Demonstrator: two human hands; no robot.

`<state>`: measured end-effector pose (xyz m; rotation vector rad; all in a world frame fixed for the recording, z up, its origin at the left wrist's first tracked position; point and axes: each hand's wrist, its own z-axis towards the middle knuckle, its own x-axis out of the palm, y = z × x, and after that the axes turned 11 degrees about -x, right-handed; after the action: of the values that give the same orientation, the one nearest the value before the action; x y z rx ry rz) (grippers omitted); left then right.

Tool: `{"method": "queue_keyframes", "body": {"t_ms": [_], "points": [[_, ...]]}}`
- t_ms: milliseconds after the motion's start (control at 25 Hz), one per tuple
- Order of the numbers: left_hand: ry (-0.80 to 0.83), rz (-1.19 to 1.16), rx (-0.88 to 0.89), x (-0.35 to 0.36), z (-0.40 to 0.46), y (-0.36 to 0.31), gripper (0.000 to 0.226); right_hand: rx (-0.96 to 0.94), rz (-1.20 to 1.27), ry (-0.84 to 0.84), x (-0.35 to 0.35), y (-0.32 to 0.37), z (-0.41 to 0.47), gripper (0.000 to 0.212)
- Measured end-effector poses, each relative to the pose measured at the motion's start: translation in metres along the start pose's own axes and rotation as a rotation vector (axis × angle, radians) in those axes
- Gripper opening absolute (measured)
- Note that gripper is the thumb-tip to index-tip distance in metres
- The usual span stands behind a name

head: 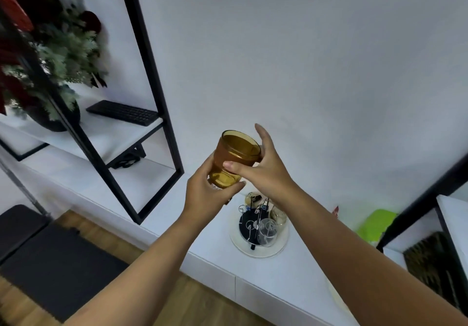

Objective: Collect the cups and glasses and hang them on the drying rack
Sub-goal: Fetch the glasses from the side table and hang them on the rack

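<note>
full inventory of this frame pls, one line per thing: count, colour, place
amber glass cup: 1, amber, held in the air above the counter by both hands
drying rack: 1, black base with wire pegs, on the round tray
clear glasses: at least 2, clear, on the rack
round tray: 1, cream, on the white counter
keyboard: 1, black, on the shelf at left
potted plant: 1, green and dark red, far left shelf
shelf frame: 1, black metal, left
green object: 1, lime, right on the counter, kind unclear
left hand: 1, grips the cup's base
right hand: 1, grips near the rim
</note>
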<state>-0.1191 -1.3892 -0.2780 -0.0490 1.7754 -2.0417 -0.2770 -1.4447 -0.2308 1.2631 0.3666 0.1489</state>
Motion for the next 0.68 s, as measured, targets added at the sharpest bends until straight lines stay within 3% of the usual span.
{"method": "queue_keyframes", "body": {"t_ms": [160,400,560,680], "points": [[0.030,0.177,-0.017,0.004,0.017,0.020,0.080,0.005,-0.080,0.158,-0.031,-0.030,0.027,0.120],[0.238,0.440,-0.075,0.005,0.032,0.044,0.089,-0.018,-0.352,0.570,-0.075,-0.092,0.046,0.090],[0.402,0.574,-0.098,0.014,0.042,0.049,0.092,-0.101,-0.497,0.689,-0.074,-0.123,0.043,0.098],[0.458,0.548,-0.130,0.024,0.051,0.059,0.092,-0.097,-0.466,0.653,-0.073,-0.148,0.035,0.098]]}}
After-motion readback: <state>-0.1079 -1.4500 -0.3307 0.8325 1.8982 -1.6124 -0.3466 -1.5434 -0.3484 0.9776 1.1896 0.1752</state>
